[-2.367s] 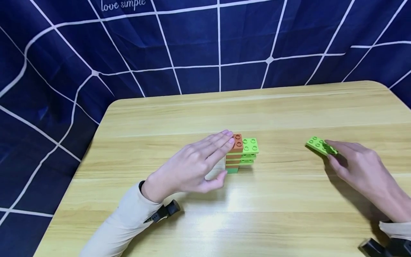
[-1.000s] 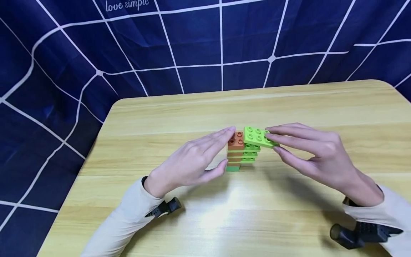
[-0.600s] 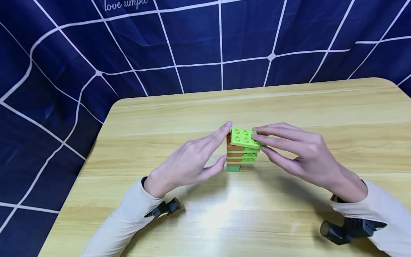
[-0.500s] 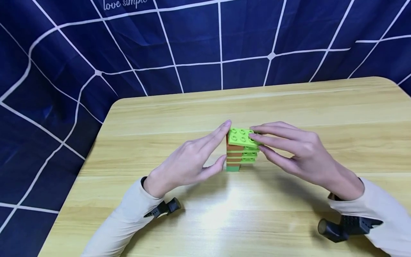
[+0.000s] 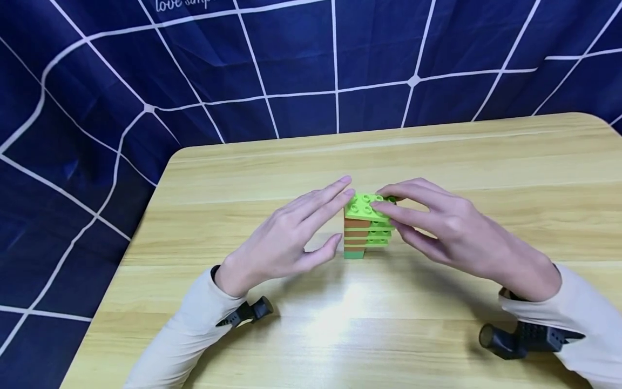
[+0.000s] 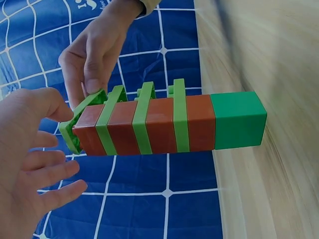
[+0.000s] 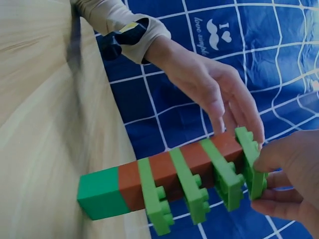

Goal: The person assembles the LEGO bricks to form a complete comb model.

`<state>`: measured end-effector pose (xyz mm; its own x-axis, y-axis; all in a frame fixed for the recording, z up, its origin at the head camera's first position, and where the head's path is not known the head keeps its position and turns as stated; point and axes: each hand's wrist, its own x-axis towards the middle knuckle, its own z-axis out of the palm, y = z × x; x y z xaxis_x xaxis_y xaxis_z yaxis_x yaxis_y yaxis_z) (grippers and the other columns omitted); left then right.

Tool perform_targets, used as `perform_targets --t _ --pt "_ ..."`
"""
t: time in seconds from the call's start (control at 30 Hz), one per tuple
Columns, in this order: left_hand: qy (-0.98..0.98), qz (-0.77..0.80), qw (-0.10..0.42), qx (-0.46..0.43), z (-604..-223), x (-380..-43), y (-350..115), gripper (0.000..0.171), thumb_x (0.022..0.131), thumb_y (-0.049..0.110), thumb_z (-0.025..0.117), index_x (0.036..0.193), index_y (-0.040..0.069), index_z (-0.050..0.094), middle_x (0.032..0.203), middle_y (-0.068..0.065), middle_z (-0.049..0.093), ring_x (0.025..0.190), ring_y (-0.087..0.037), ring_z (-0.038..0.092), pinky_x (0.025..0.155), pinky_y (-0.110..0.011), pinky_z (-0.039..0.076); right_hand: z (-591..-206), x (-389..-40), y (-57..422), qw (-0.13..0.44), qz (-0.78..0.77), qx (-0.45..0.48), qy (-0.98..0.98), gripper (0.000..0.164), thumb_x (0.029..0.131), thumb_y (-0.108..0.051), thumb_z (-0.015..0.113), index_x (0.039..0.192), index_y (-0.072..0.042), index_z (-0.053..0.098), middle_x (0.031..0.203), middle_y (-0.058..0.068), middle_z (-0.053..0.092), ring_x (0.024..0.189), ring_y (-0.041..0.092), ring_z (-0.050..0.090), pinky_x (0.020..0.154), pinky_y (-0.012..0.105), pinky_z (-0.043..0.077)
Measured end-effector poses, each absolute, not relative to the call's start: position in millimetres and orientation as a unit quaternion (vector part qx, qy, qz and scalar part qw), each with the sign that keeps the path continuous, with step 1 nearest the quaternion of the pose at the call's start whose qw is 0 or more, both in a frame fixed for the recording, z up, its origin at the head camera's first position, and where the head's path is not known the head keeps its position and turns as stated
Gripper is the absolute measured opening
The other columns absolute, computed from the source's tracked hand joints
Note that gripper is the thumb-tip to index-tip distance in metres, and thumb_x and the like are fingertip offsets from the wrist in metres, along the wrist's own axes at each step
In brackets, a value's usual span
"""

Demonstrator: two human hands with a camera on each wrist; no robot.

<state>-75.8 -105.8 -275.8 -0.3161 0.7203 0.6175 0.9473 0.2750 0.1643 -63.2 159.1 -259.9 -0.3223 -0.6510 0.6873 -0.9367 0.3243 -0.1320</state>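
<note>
A tower of toy building blocks (image 5: 356,234) stands on the table. Its base is a green block (image 6: 239,119), and brown blocks alternate with lime plates above it, the plates jutting to the right. On top, my right hand (image 5: 457,232) pinches another lime plate (image 7: 252,164) between thumb and fingers. That plate sits slightly tilted over the uppermost brown block (image 6: 89,122), with a gap showing at one side. My left hand (image 5: 282,237) is beside the tower's left, fingers extended, fingertips by the plate's left edge; whether they touch it I cannot tell.
The wooden table (image 5: 243,183) extends around the tower on every side. A dark blue curtain with white lines (image 5: 291,59) hangs behind and to the left. Black wrist cameras (image 5: 510,341) sit under both sleeves.
My right hand has brought the lime plate from the table's right side to the tower's top and shifted it left. My left hand stays beside the tower, its fingers now a little more spread.
</note>
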Motion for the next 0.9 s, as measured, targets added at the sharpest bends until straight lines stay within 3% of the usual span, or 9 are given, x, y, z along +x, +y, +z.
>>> perform_targets --t 0.13,0.37,0.5,0.8,0.9 --pt "-0.757 -0.257 0.234 -0.553 -276.2 -76.1 -106.0 0.051 0.089 0.014 0.060 0.134 -0.006 0.050 0.142 -0.020 0.048 0.122 -0.024 0.055 0.106 -0.029 0.043 -254.7 -61.6 158.3 0.251 0.232 0.515 -0.786 0.040 0.104 -0.025 0.037 0.116 -0.002 0.067 0.115 0.017 0.062 0.101 0.028 0.059 0.100 0.014 0.040" --pt "-0.752 -0.253 0.234 -0.561 -278.3 -78.1 -104.9 0.047 0.090 0.015 0.059 0.131 -0.007 0.053 0.137 -0.021 0.053 0.124 -0.025 0.055 0.105 -0.029 0.044 -253.5 -61.6 156.2 0.276 0.198 0.529 -0.778 0.042 0.105 -0.024 0.034 0.111 0.001 0.068 0.112 0.018 0.061 0.097 0.030 0.058 0.079 0.036 0.052" --pt "-0.752 -0.263 0.224 -0.562 -279.2 -79.2 -105.3 0.046 0.090 0.014 0.059 0.130 -0.008 0.053 0.136 -0.022 0.053 0.124 -0.025 0.055 0.104 -0.026 0.044 -253.3 -61.2 155.1 0.273 0.177 0.531 -0.782 0.043 0.105 -0.023 0.031 0.112 0.000 0.066 0.112 0.019 0.059 0.098 0.032 0.057 0.079 0.039 0.053" --pt "-0.746 -0.225 0.243 -0.577 -274.3 -80.9 -104.9 0.048 0.087 0.014 0.062 0.128 -0.009 0.055 0.137 -0.024 0.052 0.131 -0.030 0.047 0.113 -0.032 0.034 -253.4 -66.9 157.5 0.267 0.186 0.540 -0.776 0.042 0.105 -0.022 0.031 0.115 -0.001 0.066 0.114 0.018 0.060 0.098 0.031 0.058 0.075 0.036 0.055" --pt "-0.740 -0.196 0.255 -0.590 -271.0 -80.3 -102.4 0.049 0.087 0.015 0.062 0.129 -0.010 0.054 0.137 -0.024 0.052 0.133 -0.032 0.045 0.115 -0.034 0.031 -249.9 -68.1 159.7 0.258 0.194 0.537 -0.780 0.042 0.104 -0.022 0.031 0.116 -0.002 0.066 0.118 0.019 0.060 0.103 0.032 0.058 0.090 0.028 0.051"
